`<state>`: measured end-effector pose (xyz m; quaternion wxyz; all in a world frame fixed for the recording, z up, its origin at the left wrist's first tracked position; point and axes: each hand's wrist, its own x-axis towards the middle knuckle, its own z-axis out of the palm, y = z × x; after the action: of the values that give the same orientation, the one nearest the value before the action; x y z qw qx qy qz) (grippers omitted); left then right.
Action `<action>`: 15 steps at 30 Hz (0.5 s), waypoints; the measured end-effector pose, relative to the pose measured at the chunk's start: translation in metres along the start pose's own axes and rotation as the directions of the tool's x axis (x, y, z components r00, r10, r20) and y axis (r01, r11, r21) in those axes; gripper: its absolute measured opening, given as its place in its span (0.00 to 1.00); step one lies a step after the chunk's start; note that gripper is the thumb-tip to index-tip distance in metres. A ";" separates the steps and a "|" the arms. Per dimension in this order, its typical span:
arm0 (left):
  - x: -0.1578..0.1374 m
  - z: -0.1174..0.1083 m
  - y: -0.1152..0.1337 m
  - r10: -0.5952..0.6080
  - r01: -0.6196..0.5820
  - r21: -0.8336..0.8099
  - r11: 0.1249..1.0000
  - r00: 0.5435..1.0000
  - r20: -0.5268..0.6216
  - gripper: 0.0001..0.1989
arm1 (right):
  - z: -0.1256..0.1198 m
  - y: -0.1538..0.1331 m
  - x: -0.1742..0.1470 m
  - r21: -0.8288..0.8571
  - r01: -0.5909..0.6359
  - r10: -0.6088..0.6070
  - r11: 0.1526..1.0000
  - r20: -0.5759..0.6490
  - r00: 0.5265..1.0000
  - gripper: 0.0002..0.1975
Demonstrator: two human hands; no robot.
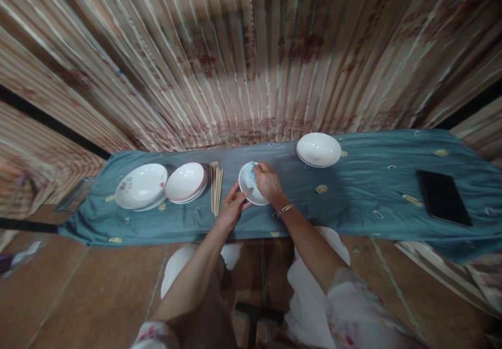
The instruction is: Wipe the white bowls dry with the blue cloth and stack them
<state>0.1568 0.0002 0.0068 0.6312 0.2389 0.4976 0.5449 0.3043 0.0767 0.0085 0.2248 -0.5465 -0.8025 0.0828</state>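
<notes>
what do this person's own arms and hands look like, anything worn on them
The left hand and right hand are bare, without gloves. The pale sleeves carry pinkish-red printed patches and leave the forearms uncovered. A thin, shiny bracelet circles the right wrist; none shows on the left.

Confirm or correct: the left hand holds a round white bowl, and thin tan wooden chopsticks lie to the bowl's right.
No: the head view shows the thin tan wooden chopsticks left of the round white bowl the left hand holds.
</notes>
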 end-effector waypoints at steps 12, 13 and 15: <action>0.009 0.012 -0.002 0.010 -0.009 0.010 1.000 1.000 -0.019 0.34 | -0.012 0.024 -0.030 -0.099 0.109 -0.089 0.989 0.188 0.978 0.15; 0.009 0.013 -0.002 0.013 -0.013 0.009 1.000 1.000 -0.017 0.33 | -0.013 0.023 -0.032 -0.093 0.123 -0.103 0.988 0.200 0.974 0.15; 0.009 0.015 -0.001 0.020 -0.020 0.006 1.000 1.000 -0.012 0.32 | -0.014 0.020 -0.037 -0.076 0.148 -0.130 0.986 0.206 0.970 0.15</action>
<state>0.1697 0.0118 0.0084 0.6220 0.2425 0.5007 0.5510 0.3388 0.0494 0.0036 0.1230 -0.4874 -0.8603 0.0850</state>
